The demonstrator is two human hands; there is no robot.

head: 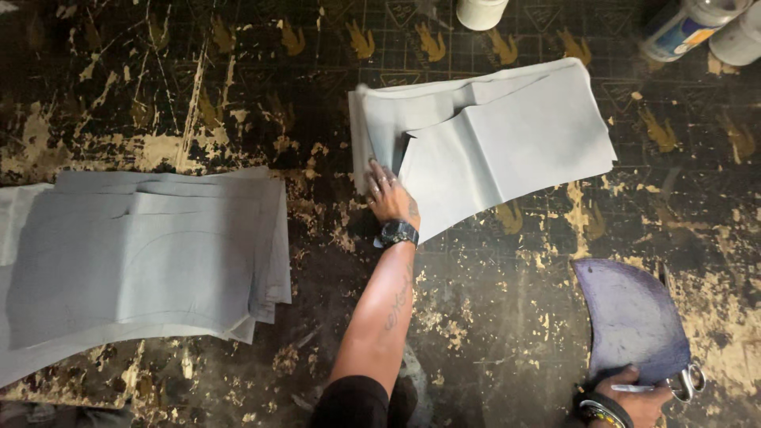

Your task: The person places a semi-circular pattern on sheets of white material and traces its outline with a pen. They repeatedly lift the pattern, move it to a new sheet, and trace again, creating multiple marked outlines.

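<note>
- Head view: my left hand (388, 198) lies flat, fingers spread, on a small stack of grey sheets (507, 135) near the desk's (476, 317) far edge.
- My right hand (634, 400) grips a purple curved piece (630, 317) and a silvery tool (688, 382) at the near right corner.
- A larger grey pile (143, 261) sits at the left edge.
- Capped containers (697, 24) stand at the far right corner; I cannot tell their contents.

white cylindrical container (480, 12) at twelve o'clock on the counter edge, tilted can (688, 25) with blue, orange and white label at one o'clock, pale grey container (739, 40) just beside it at the corner
</note>
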